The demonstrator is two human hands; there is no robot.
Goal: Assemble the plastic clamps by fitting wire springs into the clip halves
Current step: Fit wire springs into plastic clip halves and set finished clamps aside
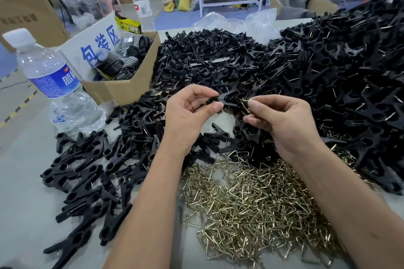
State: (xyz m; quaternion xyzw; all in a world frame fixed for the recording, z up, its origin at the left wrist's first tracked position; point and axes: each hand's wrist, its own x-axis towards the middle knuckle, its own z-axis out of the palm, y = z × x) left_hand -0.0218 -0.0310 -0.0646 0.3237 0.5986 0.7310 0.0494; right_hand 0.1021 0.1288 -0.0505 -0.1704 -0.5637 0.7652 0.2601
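- The left hand (pixel 192 111) pinches a pair of black clip halves (pixel 220 99) between thumb and fingertips, held in the air just above the pile of wire springs (pixel 251 199). The grip sits at one end only, so the halves may well twist out of line as the wire is pushed in.
- The right hand (pixel 282 122) pinches a single wire spring (pixel 246 102) by thumb and forefinger, its tip touching or just beside the halves; whether it has entered the slot cannot be told. A thin springy wire could slip off the fingertip and flick away.
- If dropped, the spring would likely fall back into the spring pile, which costs little. A dropped half would vanish among the loose black parts (pixel 218 61) beyond the springs.
- To the left of the spring pile lie clamps (pixel 87 181) on the table (pixel 26 214). A half-seated spring might go unnoticed once mixed with them.
- The springs look tangled, so picking one may drag up others.
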